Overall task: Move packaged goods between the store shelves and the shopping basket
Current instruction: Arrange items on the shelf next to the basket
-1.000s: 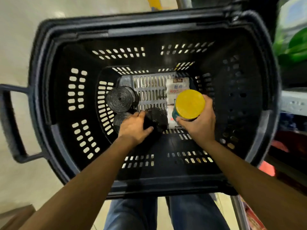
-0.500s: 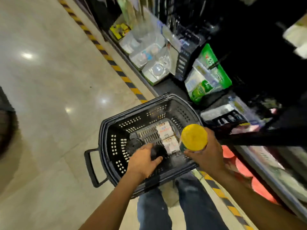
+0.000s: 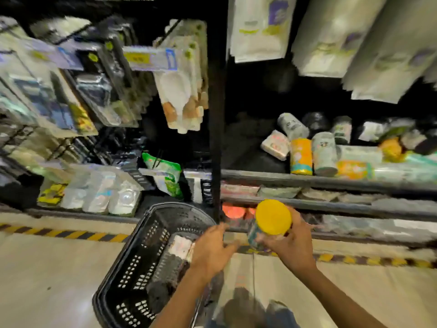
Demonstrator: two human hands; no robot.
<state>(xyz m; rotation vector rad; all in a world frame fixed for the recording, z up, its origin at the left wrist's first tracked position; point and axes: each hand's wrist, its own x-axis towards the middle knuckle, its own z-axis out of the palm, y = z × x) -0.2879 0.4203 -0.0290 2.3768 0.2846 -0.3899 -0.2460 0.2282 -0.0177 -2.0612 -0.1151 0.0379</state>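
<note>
The store shelves (image 3: 307,183) fill the upper field of view. The middle shelf on the right carries a cluster of canisters, among them an orange canister (image 3: 300,156) and a grey canister (image 3: 324,152), both upright. The shopping basket (image 3: 142,256) sits low over the floor (image 3: 47,268), in front of the shelving and just left of the dark upright. The yellow-lidded canister (image 3: 273,217) is outside the basket, raised in front of the lower shelf edge, below the shelved canisters and well apart from them. The right hand (image 3: 290,252) grips it round the body, fingers curled. The left hand (image 3: 210,247) hangs over the basket's right rim, fingers loosely spread; as far as the blur allows, it holds nothing. A white packet (image 3: 179,245) and dark rolls (image 3: 160,290) lie in the basket. Assessment: one item is in transit and not yet placed. If the transfer runs to the shelf, the packet and rolls are left to move.
</note>
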